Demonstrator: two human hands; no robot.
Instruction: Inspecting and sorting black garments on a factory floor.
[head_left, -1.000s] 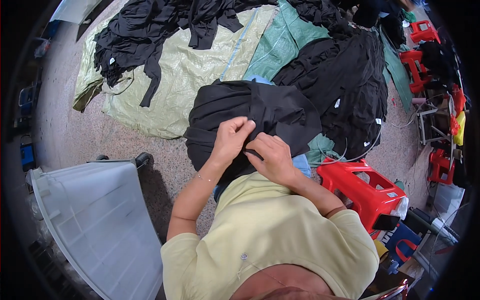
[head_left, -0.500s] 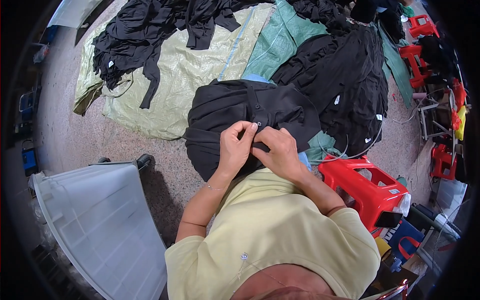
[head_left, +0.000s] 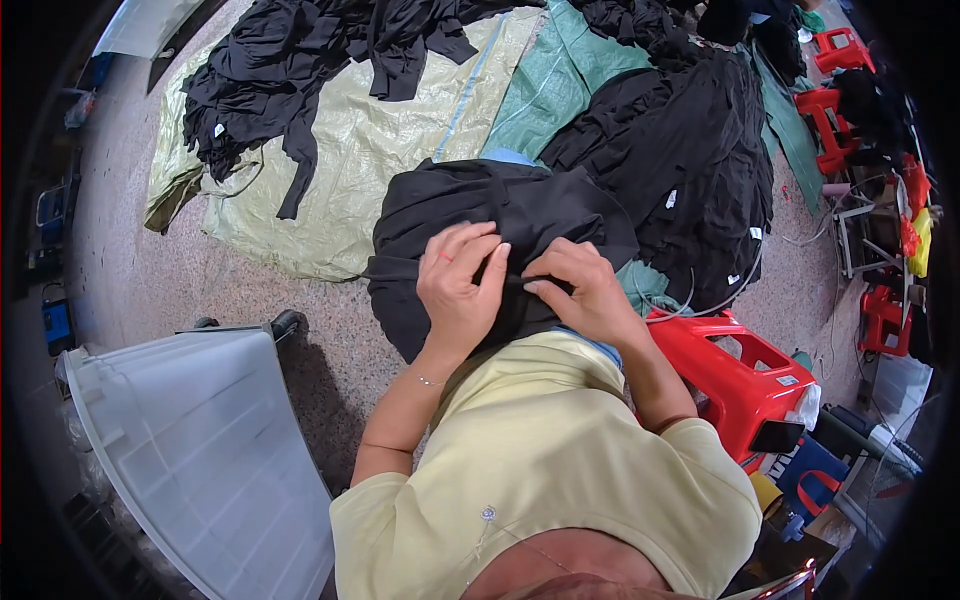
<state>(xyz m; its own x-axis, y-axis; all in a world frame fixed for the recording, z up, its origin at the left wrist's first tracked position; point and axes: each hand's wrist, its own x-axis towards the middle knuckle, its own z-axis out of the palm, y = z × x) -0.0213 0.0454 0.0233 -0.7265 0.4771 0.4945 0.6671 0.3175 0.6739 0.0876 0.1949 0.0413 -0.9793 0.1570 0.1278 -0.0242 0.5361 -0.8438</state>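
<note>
Person in a pale yellow short-sleeved shirt (head_left: 540,470) sits w/ a bundled black fabric garment (head_left: 480,215) on the lap, over the speckled stone floor (head_left: 150,270). Left hand (head_left: 458,288) lies curled on the garment's near part, fingers bent, thumb and forefinger pinching a fold of the black cloth; right hand (head_left: 580,290) is beside it, nearly touching, fingertips also pinching the same fold, so both hands are closed on the garment approx at its near edge. A thin cord runs left from the garment at the pinch. Beyond the garment a pale yellow-green woven plastic sheet (head_left: 370,150) is spread on the floor, w/ a heap of black garments (head_left: 270,90) on its far-left part. Next to it, toward the far right, lies a green woven sheet (head_left: 555,85) carrying a bigger pile of black clothes (head_left: 690,170). Just right of the person stands a red plastic stool (head_left: 735,375); more red stools (head_left: 825,70) are at the far right. A white plastic crate (head_left: 190,450) sits at the near left on the floor.
</note>
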